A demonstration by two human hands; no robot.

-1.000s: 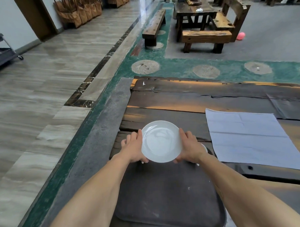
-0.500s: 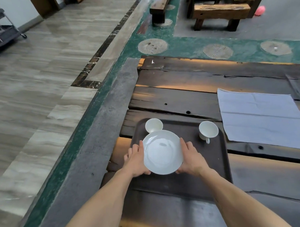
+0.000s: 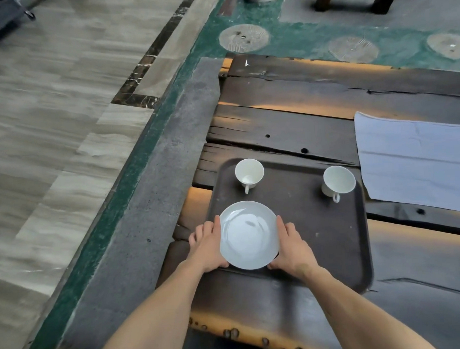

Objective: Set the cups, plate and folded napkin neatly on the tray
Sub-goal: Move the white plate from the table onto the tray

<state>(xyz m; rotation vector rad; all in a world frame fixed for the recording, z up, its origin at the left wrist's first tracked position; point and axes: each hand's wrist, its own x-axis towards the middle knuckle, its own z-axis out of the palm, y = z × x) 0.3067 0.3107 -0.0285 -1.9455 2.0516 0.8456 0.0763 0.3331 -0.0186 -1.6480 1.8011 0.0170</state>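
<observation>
Holding plate [image 3: 248,235] btwn L hand [image 3: 208,247] & R hand [image 3: 291,246], over tray [image 3: 338,238]

The napkin [image 3: 416,162], lying far to the right of the right hand [image 3: 291,246], is running out of the picture's edge. Both hands are hiding the plate's [image 3: 248,235] side rims, the left hand [image 3: 206,247] also covering the tray's [image 3: 338,238] near-left edge.

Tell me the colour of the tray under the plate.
The tray is dark brown, nearly matching the wood; the head view shows it.
</observation>
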